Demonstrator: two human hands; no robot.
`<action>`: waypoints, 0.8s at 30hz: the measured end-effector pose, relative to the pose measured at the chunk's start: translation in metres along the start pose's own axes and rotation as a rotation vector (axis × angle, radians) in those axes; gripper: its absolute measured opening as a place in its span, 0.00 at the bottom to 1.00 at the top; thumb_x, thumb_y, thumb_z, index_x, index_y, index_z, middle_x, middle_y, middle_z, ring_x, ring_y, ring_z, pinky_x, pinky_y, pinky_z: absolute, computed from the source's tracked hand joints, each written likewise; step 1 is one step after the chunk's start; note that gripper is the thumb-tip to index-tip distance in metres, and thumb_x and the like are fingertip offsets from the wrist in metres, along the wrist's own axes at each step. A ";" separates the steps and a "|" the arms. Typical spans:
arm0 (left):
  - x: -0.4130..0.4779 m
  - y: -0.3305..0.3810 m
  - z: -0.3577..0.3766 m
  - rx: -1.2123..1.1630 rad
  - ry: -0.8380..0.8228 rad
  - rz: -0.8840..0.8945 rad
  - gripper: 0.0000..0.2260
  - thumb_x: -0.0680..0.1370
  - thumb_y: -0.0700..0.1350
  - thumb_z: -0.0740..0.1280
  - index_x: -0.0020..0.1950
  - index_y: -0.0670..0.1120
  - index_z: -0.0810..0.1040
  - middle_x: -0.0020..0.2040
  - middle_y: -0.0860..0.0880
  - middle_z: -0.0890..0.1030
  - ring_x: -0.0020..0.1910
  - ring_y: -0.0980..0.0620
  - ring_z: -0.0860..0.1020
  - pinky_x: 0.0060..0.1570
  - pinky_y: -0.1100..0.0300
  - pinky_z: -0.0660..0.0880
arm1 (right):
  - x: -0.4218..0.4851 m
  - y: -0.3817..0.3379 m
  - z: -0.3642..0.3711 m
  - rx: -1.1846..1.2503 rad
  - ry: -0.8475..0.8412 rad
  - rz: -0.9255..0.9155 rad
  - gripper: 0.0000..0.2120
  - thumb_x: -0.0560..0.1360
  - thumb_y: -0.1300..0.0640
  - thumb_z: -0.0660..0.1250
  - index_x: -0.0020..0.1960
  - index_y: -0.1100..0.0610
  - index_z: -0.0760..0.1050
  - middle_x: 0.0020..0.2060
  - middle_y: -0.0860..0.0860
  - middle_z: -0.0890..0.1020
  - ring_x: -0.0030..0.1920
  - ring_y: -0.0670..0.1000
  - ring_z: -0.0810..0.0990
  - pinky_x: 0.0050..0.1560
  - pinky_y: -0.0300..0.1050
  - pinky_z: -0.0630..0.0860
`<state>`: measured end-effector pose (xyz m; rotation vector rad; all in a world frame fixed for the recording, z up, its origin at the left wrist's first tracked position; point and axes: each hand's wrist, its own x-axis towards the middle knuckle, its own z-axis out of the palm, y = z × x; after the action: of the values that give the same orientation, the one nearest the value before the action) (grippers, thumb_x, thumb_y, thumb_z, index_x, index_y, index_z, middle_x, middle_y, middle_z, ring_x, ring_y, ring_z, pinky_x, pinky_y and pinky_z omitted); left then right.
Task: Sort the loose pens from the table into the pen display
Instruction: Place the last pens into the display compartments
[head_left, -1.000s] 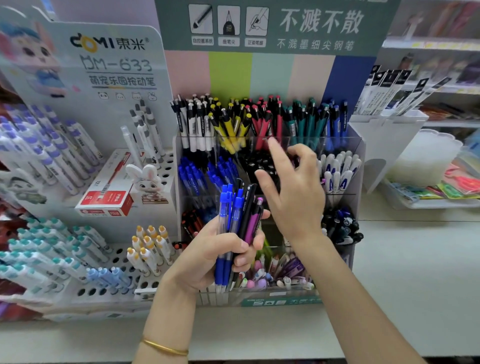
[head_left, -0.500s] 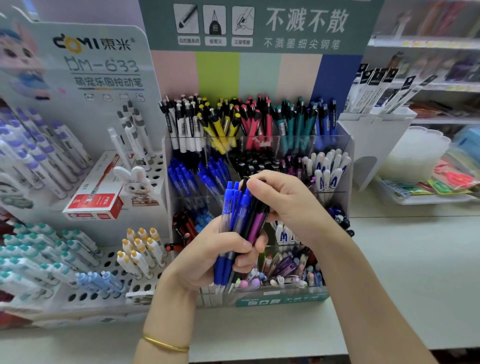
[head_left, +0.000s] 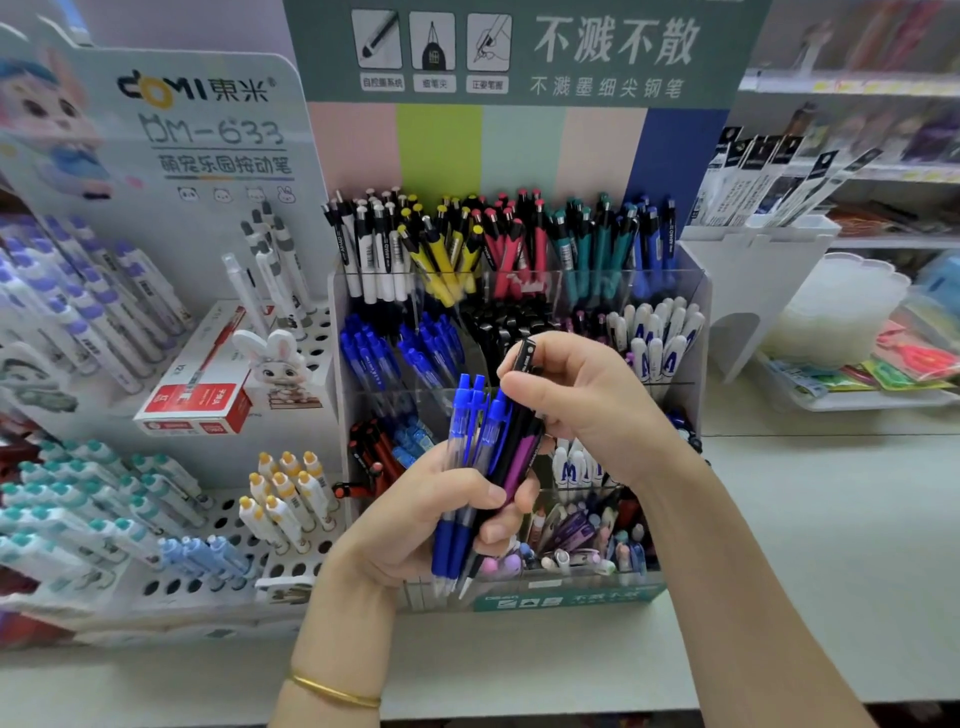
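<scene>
My left hand (head_left: 415, 519) grips a bundle of pens (head_left: 475, 457) upright in front of the display: several blue click pens, a black one and a purple one. My right hand (head_left: 582, 400) pinches the top of a black pen (head_left: 525, 355), which sticks up above the rest of the bundle. Behind both hands stands the clear tiered pen display (head_left: 691, 291). Its compartments hold white, yellow, red, teal and blue pens at the top, blue, black and white ones in the middle, and mixed ones at the bottom.
A white rack (head_left: 171, 587) with rows of capped pens, a rabbit figure (head_left: 275, 364) and a red box (head_left: 197, 405) stands to the left. Right of the display are the pale counter (head_left: 831, 545), a white stand (head_left: 753, 270) and trays of packets (head_left: 883, 374).
My right hand came back from the display's middle tier to the bundle and took hold of the black pen's top. That pen now stands higher than before.
</scene>
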<state>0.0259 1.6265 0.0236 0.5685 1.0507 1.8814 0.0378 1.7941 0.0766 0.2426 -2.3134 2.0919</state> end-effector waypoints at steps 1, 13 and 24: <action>0.000 -0.001 -0.001 0.007 -0.003 0.000 0.06 0.71 0.38 0.64 0.47 0.40 0.76 0.37 0.38 0.61 0.28 0.50 0.63 0.29 0.62 0.72 | 0.002 0.002 -0.002 0.007 0.019 -0.002 0.03 0.76 0.64 0.66 0.45 0.59 0.76 0.30 0.47 0.76 0.28 0.44 0.71 0.28 0.37 0.69; 0.002 -0.009 -0.015 0.015 0.062 0.020 0.11 0.73 0.35 0.62 0.54 0.39 0.76 0.39 0.42 0.71 0.28 0.54 0.66 0.26 0.65 0.67 | 0.009 0.010 -0.028 0.242 0.270 0.019 0.04 0.72 0.60 0.70 0.42 0.60 0.76 0.31 0.54 0.74 0.25 0.48 0.68 0.22 0.35 0.66; 0.007 -0.009 -0.017 0.069 0.253 0.139 0.21 0.73 0.34 0.62 0.66 0.39 0.74 0.43 0.44 0.77 0.34 0.52 0.73 0.33 0.60 0.73 | 0.020 0.030 -0.012 -0.479 0.571 -0.369 0.06 0.73 0.59 0.71 0.48 0.54 0.76 0.37 0.46 0.77 0.37 0.49 0.76 0.42 0.45 0.74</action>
<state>0.0150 1.6272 0.0065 0.4599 1.2711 2.0852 0.0134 1.8063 0.0505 0.0422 -2.1155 1.1921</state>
